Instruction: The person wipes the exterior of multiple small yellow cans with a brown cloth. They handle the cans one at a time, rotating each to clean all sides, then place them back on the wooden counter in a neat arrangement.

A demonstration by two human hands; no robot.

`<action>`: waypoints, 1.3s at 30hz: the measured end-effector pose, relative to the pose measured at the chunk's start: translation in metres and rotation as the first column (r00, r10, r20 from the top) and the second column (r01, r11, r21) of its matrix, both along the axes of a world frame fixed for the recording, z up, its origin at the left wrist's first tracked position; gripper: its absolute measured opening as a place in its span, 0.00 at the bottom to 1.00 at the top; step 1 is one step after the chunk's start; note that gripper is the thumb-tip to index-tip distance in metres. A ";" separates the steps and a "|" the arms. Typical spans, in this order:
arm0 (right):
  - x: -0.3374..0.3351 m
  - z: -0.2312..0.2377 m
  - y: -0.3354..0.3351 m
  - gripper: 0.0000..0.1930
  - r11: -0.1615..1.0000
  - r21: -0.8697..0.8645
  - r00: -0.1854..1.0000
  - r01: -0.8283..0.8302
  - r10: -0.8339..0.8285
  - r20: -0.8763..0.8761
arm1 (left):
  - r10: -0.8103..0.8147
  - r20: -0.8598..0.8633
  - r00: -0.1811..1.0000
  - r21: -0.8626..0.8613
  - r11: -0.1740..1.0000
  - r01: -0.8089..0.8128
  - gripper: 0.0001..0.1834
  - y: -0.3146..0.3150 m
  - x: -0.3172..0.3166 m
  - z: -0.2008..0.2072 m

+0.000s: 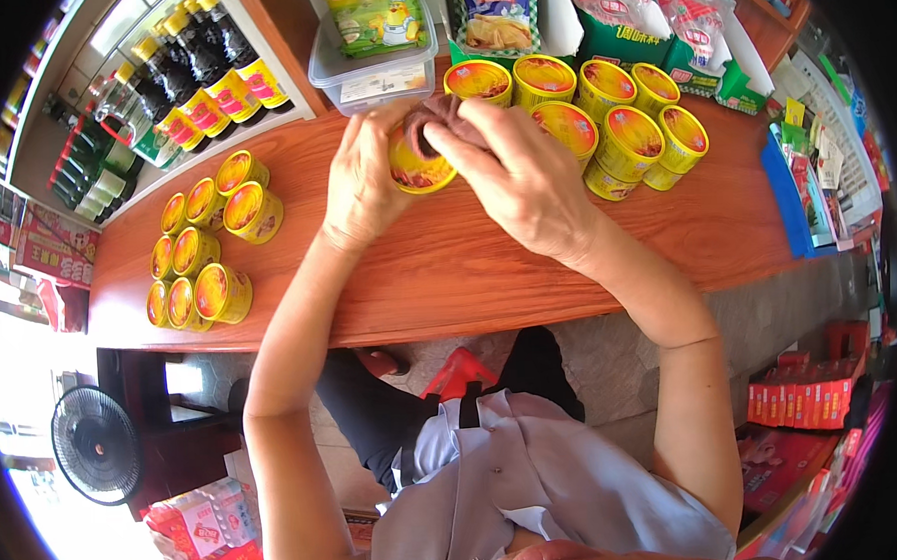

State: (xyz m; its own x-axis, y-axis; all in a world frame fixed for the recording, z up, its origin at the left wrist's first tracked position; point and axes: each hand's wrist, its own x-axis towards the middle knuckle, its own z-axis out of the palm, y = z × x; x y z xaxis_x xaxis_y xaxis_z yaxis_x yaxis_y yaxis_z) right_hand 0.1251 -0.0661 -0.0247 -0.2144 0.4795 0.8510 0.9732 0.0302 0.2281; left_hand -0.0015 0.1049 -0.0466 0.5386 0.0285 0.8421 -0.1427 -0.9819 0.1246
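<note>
My left hand (359,184) is closed round the side of a round yellow tub (420,175) with a red and orange lid, held over the far middle of the wooden counter (438,270). A dark brown cloth (443,118) is bunched in my right hand (534,181), its folds against the tub's top. Part of the lid is hidden by the cloth and fingers. Just right of my hands stand several like yellow tubs (634,135), some stacked. Farther left on the counter, another group of yellow tubs (252,210) stands in loose rows.
Behind the tubs are a clear plastic box (375,81) with a green and yellow packet and open cartons (608,41) of bagged goods. Dark sauce bottles (199,61) fill the left shelf. A blue-edged tray (787,197) sits at the right end. A black fan (95,446) stands lower left.
</note>
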 end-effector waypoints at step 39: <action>-0.019 -0.002 -0.004 0.15 0.996 -0.059 0.982 0.066 -0.076 -0.173 | 0.134 0.101 0.986 0.025 0.990 -0.137 0.47 -0.013 -0.030 0.000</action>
State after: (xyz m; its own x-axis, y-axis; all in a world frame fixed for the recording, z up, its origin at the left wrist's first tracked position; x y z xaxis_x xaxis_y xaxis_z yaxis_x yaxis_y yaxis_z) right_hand 0.1064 -0.0700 -0.0268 -0.0283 0.5336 0.8453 0.9980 -0.0329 0.0541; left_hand -0.0310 0.0918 -0.0463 0.4458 0.0682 0.8925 -0.0182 -0.9962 0.0852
